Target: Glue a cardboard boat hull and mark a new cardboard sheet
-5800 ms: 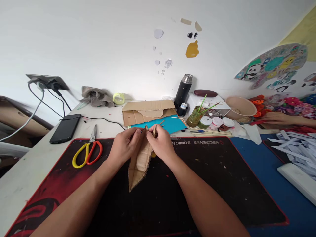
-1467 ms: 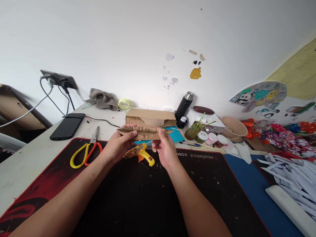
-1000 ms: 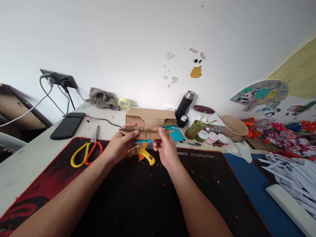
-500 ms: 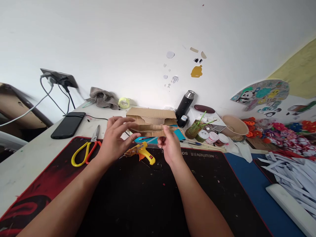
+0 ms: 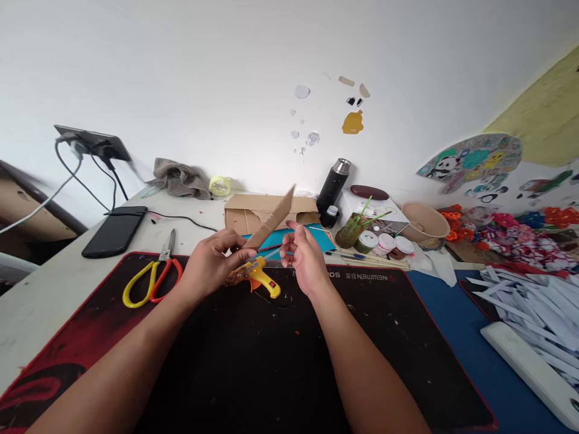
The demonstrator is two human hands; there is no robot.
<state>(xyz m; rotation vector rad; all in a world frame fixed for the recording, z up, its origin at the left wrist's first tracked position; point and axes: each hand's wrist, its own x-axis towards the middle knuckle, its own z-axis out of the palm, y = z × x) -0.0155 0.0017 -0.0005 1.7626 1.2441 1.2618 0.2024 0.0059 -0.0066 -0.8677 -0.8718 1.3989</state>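
My left hand (image 5: 212,265) pinches the lower end of a long pointed cardboard piece (image 5: 275,217), which tilts up and to the right above the desk. My right hand (image 5: 304,256) hovers just right of it, fingers loosely apart and curled, holding nothing. Under both hands a yellow glue gun (image 5: 257,277) lies on the black and red desk mat (image 5: 253,367). Yellow and red scissors (image 5: 154,278) rest on the mat to the left of my left hand.
Behind the hands sit a flat cardboard box (image 5: 265,208), a blue sheet (image 5: 316,235), a black flask (image 5: 332,181), paint jars (image 5: 384,242), a brush cup (image 5: 355,229) and a bowl (image 5: 425,220). A phone (image 5: 115,232) lies left; white paper strips (image 5: 529,295) lie right.
The cardboard piece, held level by both hands, was let go by my right hand. My left hand regripped it and now tips it up to the right.
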